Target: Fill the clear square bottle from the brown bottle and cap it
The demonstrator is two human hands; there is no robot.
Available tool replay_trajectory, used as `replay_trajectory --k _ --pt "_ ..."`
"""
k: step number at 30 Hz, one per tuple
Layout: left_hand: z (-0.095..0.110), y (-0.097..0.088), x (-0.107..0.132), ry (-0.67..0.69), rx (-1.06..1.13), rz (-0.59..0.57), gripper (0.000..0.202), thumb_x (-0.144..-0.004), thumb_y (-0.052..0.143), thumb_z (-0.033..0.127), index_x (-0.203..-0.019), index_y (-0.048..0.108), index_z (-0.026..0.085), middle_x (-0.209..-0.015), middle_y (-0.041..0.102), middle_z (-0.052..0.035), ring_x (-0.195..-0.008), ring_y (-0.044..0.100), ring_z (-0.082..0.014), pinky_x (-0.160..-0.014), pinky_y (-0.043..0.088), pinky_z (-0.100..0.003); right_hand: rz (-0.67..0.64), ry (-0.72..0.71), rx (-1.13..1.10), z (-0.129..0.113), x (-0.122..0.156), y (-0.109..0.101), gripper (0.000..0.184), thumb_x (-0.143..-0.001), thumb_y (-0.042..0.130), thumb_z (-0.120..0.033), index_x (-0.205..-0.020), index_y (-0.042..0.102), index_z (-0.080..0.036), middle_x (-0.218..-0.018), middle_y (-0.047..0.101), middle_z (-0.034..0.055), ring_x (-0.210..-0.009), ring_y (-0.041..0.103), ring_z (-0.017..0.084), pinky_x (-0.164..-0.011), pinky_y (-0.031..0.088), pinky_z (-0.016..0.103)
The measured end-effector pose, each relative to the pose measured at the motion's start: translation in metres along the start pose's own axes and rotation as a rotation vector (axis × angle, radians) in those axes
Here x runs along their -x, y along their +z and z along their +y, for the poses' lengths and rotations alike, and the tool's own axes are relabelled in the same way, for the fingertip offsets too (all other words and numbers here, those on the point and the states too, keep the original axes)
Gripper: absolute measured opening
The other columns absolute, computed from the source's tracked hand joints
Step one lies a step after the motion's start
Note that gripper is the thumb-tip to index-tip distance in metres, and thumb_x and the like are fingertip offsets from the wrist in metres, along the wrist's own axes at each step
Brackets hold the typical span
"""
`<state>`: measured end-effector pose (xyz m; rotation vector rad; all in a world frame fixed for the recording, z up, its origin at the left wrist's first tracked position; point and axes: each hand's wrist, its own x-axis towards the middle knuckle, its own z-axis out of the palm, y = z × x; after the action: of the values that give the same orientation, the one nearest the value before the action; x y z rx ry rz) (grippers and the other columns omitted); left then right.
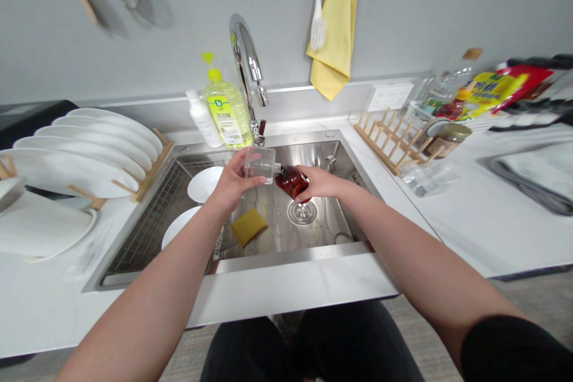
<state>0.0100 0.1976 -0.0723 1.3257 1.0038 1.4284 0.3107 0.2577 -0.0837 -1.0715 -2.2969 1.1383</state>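
The left hand (233,182) has its grip closed around a clear container (261,162), and the right hand (317,182) has its grip around a dark red bottle (289,179), tilted, its neck at the container (whether it reaches inside is hard to tell). Both are above the sink (283,236), where a yellow sponge (249,227) lies between white dishes (203,184) and the drain (302,213).

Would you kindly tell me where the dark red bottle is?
Mid-picture in the head view, the dark red bottle is in the right hand over the sink, just right of the clear container in the left hand.
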Motion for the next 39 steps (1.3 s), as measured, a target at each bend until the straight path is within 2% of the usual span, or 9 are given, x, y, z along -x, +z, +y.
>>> replay_trajectory --k 21,27,32,39 --pt "-0.0013 -0.0007 -0.0005 0.019 -0.015 -0.007 0.102 -0.056 0.116 0.026 -0.149 0.074 0.030 -0.146 0.077 -0.0098 -0.134 0.074 -0.0343 -0.107 0.064 -0.046 -0.017 0.003 0.006 -0.0020 0.0006 -0.0003 0.070 -0.064 0.105 -0.026 -0.127 0.075 -0.024 -0.115 0.088 0.0043 -0.109 0.084 0.034 -0.093 0.063 0.042" --pt "-0.0016 -0.0004 -0.0014 0.030 -0.024 -0.010 0.102 -0.056 0.116 0.028 -0.149 0.074 0.030 -0.145 0.077 -0.0099 -0.133 0.073 -0.0346 -0.105 0.065 -0.045 -0.014 0.000 0.009 0.0003 -0.0004 0.0009 0.072 -0.063 0.106 -0.026 -0.128 0.076 -0.024 -0.117 0.089 0.0044 -0.108 0.083 0.033 -0.094 0.063 0.041" --pt "-0.0007 -0.0004 -0.0005 0.009 -0.014 -0.007 0.103 -0.055 0.116 0.026 -0.149 0.074 0.030 -0.146 0.076 -0.0095 -0.122 0.076 -0.0313 -0.101 0.066 -0.045 -0.020 -0.008 -0.001 0.0050 -0.0013 0.0014 0.073 -0.064 0.106 -0.027 -0.130 0.076 -0.025 -0.115 0.089 0.0032 -0.109 0.084 0.033 -0.094 0.063 0.041" --pt "0.0004 0.0012 0.0000 0.010 -0.015 -0.004 0.102 -0.054 0.116 0.026 -0.147 0.075 0.030 -0.143 0.077 -0.0090 -0.123 0.076 -0.0312 -0.105 0.065 -0.046 -0.029 -0.003 0.005 0.0021 -0.0005 0.0016 0.070 -0.064 0.105 -0.026 -0.127 0.074 -0.024 -0.115 0.089 0.0038 -0.109 0.084 0.034 -0.093 0.062 0.040"
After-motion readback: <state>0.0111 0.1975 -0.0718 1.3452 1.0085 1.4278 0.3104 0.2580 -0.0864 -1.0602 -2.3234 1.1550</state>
